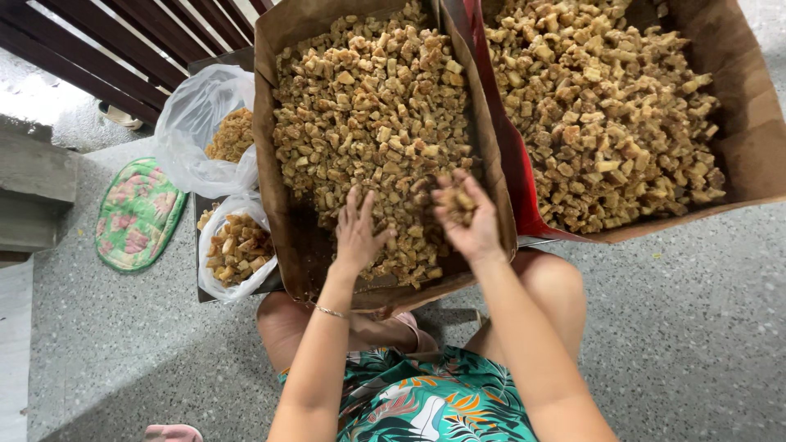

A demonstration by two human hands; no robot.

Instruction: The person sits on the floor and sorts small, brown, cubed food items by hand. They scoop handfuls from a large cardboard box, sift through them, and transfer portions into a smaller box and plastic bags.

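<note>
Over a cardboard box of golden-brown fried chunks, two bare hands sort the pile.

Beneath the fingers lies the nearer cardboard box [274, 139], lined dark at its near end and heaped with crisp fried chunks [372, 106]. The left hand [356, 229] lies palm down with its fingers spread flat on the chunks, gripping nothing that shows (a thin bracelet [330, 312] circles that wrist). The right hand [467, 214], just beside it, is cupped palm up with fingers half curled around a small scoop of chunks. To the right of the fingers sits a second box [737, 98] with a red inner flap, also full. Left of the fingers, two clear plastic bags [196, 123] hold more chunks, and farther left a quilted floral mat [135, 213] rests on the speckled floor [696, 327].
</note>
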